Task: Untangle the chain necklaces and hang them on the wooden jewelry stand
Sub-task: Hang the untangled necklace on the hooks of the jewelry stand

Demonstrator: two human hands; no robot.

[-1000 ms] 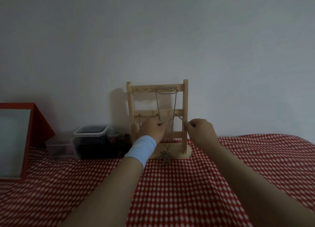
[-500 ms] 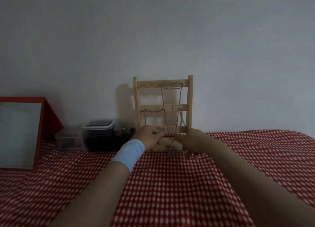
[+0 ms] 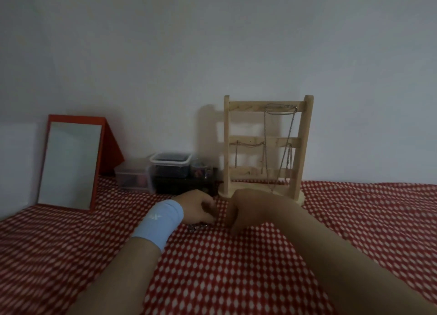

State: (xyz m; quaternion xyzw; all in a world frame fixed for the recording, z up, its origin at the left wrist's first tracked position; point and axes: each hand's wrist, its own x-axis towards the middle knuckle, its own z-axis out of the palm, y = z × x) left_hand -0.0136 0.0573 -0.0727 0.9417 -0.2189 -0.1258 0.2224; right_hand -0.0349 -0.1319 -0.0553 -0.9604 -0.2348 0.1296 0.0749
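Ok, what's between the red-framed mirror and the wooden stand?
Head view: a cluster of plastic containers sits between the mirror and the stand.

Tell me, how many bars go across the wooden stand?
3 on the wooden stand: top bar, middle bar, bottom bar. None seem hidden.

Pale matt wooden stand (image 3: pixel 301 149), thin metal chains (image 3: pixel 290 135), woven red checked cloth (image 3: pixel 212 267), clear plastic boxes (image 3: pixel 170 164)

A red-and-white checked cloth (image 3: pixel 236 279) is spread across the lower frame. On it are stood a wooden jewelry stand (image 3: pixel 253 140) (right of centre), a red-framed mirror (image 3: pixel 71 163) at left, and plastic containers (image 3: pixel 170 165) between them.
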